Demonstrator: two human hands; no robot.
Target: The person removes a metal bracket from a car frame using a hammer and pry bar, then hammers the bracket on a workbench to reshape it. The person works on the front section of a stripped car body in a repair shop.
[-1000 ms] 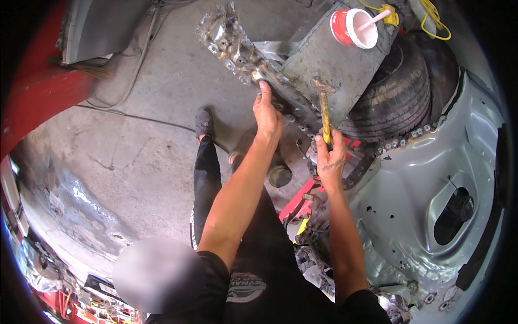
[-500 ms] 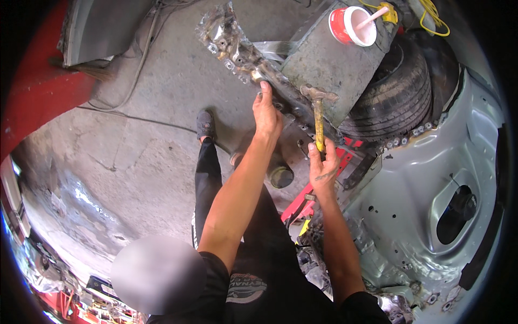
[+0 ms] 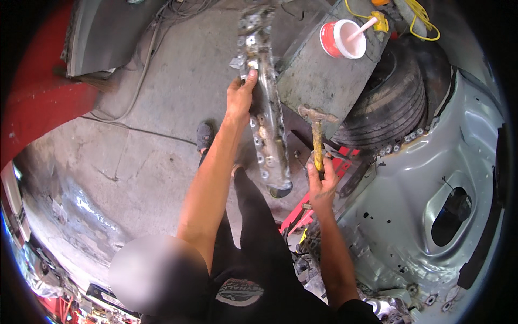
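Note:
My left hand [image 3: 239,99] is closed on the left edge of a long, dented sheet-metal rail [image 3: 265,102], its thumb lying over the metal. The rail has round weld marks along its edges and runs nearly straight away from me above the floor. To its right, my right hand [image 3: 322,183] grips a hammer [image 3: 317,135] low on its worn yellow handle. The rusty hammer head points away from me, apart from the rail.
Beyond the hammer stands a grey bench [image 3: 324,81] bearing a red-and-white tub [image 3: 330,40] with a stick in it. Behind it rests a tire [image 3: 386,102]. A silver car body [image 3: 410,200] fills the right side. Cables [image 3: 140,81] cross the concrete floor.
The rail has swung from a slant to nearly straight ahead, its near end coming left and toward me. My left hand moved left with it; my right hand and the hammer sank slightly.

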